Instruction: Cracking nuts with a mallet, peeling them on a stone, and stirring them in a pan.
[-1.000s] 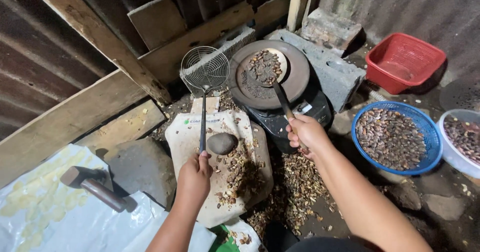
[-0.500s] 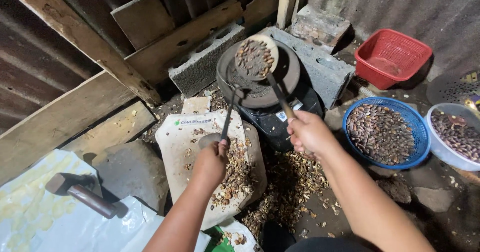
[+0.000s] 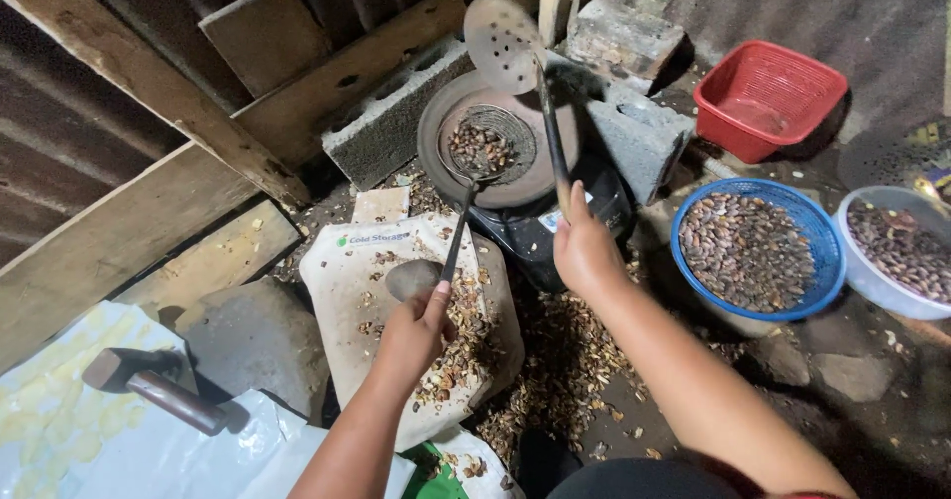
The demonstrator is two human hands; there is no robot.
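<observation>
**Nuts held in the wire strainer over the pan**

While the left hand closes its grip fully round the long handle of a wire strainer, the basket sits low in the round dark pan with a small heap of brown nuts inside it. The right hand has its grip shut on the handle of a perforated metal skimmer, whose disc is lifted clear, above and just behind the pan, with nothing visible on it.

By my reading, the step in hand is gathering the roasted nuts in the strainer, with the skimmer having just let go of its load. A next move would call for a level lift of the basket so nothing spills, and a steady wrist on that long handle.

Near the left hand lie a pale sack strewn with shells, a flat stone and a hammer. A blue basket of nuts, a white bowl and a red tub stand to the right on the floor.
</observation>
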